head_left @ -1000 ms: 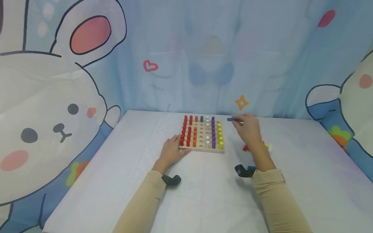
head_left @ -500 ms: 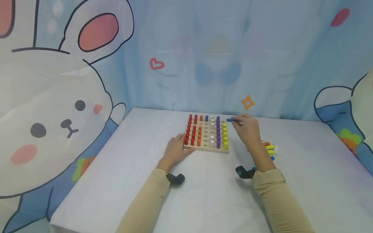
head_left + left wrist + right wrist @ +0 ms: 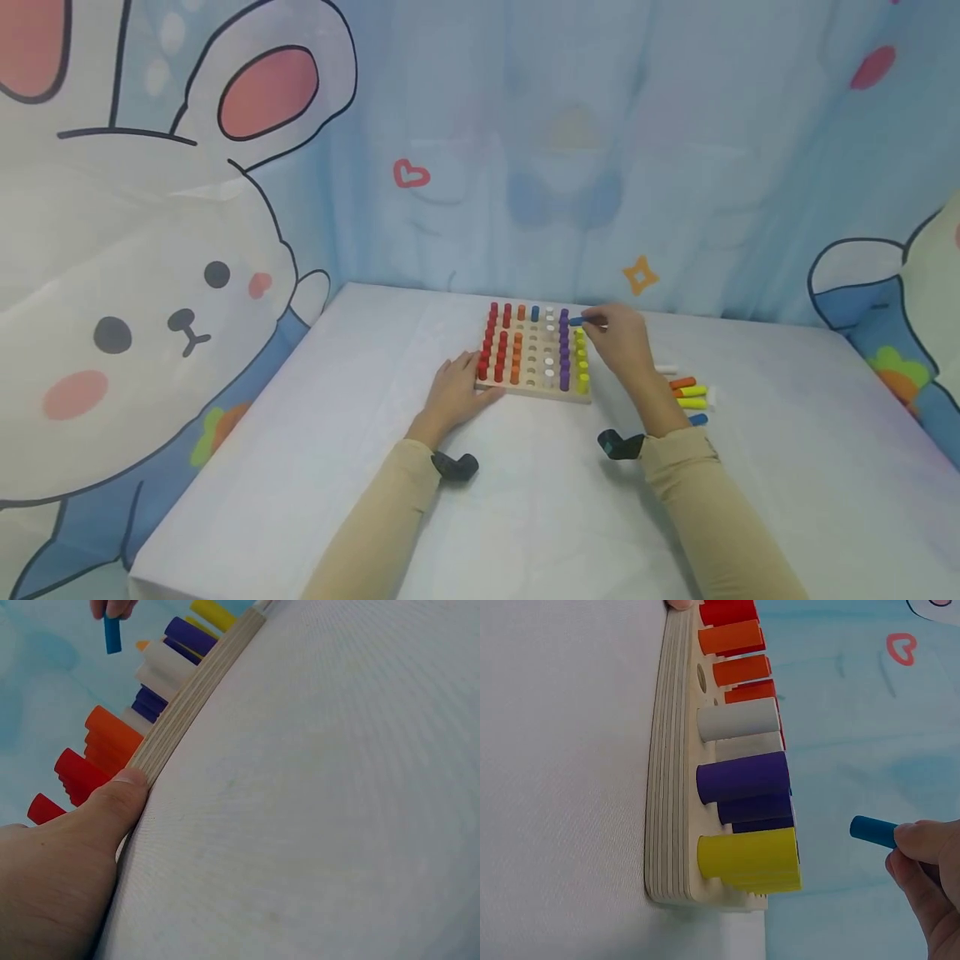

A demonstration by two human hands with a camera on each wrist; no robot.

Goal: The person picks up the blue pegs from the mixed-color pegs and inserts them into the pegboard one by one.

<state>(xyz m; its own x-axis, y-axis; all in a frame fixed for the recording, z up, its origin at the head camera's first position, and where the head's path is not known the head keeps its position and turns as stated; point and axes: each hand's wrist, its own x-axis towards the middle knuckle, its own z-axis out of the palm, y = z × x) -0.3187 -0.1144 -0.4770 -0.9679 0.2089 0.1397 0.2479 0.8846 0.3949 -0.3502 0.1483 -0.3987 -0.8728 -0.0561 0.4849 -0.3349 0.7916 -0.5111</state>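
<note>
Pinching blue peg [image 3: 872,832] in right hand [image 3: 621,340], left hand [image 3: 450,392] spread, touching the pegboard [image 3: 667,795].

No words, labels, brands or numbers can be read — the curtain [image 3: 465,92] bears picture signs, among them a red heart outline [image 3: 412,174] and an orange four-pointed star [image 3: 641,275].

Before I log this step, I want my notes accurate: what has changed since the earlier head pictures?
The person's right hand has moved left, carrying the pinched blue cylindrical peg toward the far right corner of the light wooden pegboard. Nothing was newly gripped or let go. The left hand stays at the board's near left corner; the inserted multicoloured cylindrical pegs look unchanged.
</note>
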